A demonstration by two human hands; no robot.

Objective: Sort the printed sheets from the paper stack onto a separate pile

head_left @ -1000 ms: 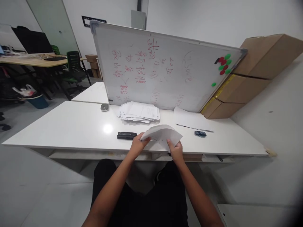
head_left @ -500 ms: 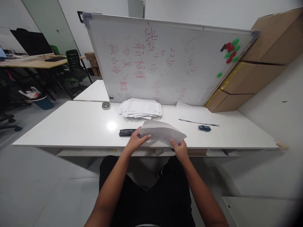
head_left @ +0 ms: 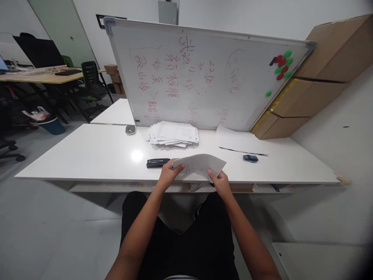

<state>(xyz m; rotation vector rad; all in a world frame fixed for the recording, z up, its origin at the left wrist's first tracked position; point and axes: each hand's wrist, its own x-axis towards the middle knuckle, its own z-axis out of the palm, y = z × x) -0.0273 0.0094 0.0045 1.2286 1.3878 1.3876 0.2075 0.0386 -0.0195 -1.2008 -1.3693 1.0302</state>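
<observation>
Paper: white, printed on near face, upper edge bowed; held up at front edge of white desk; sheet count not discernible.
Left hand: pinching left side, thumb in front, fingers mostly hidden behind.
Right hand: pinching lower right side, thumb in front.
Print: too small to read.
Stapler: black, just beside left hand.

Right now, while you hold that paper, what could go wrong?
The printed paper bows between the left hand and the right hand, so it might crease. The black stapler lies close beside the left hand and could get nudged. The uneven paper stack might slide if bumped.
</observation>
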